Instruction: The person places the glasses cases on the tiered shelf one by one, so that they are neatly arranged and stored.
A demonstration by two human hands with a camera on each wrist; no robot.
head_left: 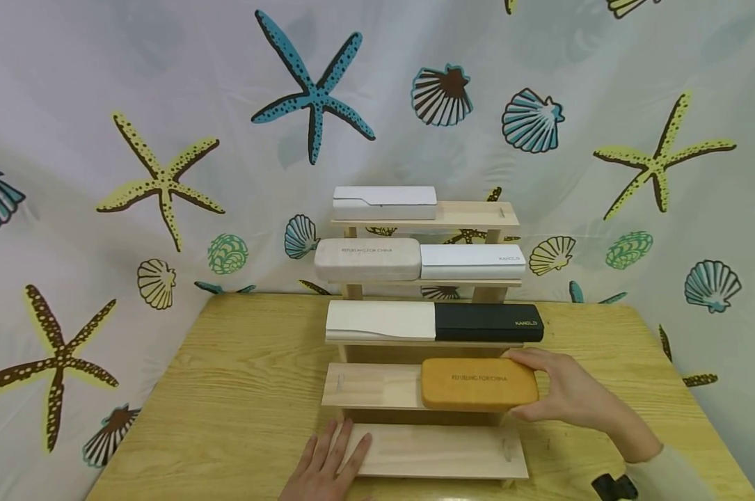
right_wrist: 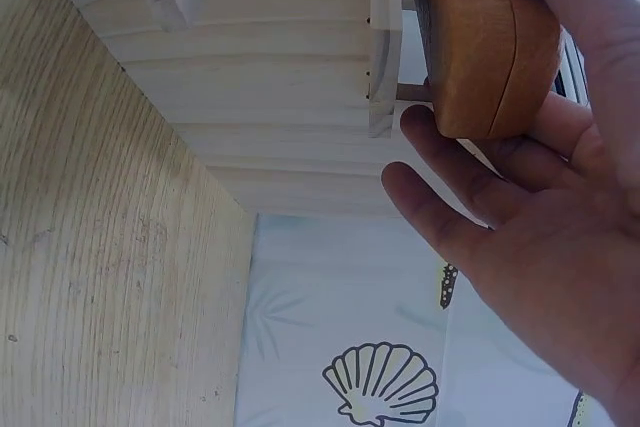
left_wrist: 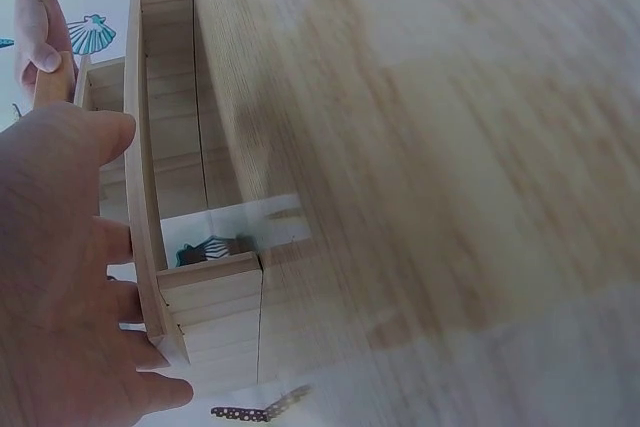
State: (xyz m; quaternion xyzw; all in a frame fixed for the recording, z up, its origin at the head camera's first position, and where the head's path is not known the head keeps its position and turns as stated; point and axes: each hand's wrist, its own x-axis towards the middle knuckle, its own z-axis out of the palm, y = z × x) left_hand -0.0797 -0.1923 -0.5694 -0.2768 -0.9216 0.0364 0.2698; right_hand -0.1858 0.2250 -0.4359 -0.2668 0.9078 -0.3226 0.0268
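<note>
My right hand (head_left: pixel 571 390) holds an orange glasses case (head_left: pixel 480 384) by its right end, thumb at the near side and fingers at the far side. The case lies along the right part of the second-lowest step of a wooden tiered rack (head_left: pixel 442 449). In the right wrist view, the end of the orange case (right_wrist: pixel 500 57) sits between thumb and fingers, at the rack's side edge. My left hand (head_left: pixel 327 463) rests with spread fingers on the left end of the lowest step; the left wrist view shows its fingertips over the board's edge (left_wrist: pixel 143 207).
Higher steps carry a cream case (head_left: pixel 380 320) beside a black case (head_left: pixel 488 322), a light grey case (head_left: pixel 367 259) beside a white case (head_left: pixel 473 261), and another white case (head_left: pixel 385 202) on top. Behind the wooden table (head_left: pixel 245 390) hangs a patterned curtain (head_left: pixel 377 153).
</note>
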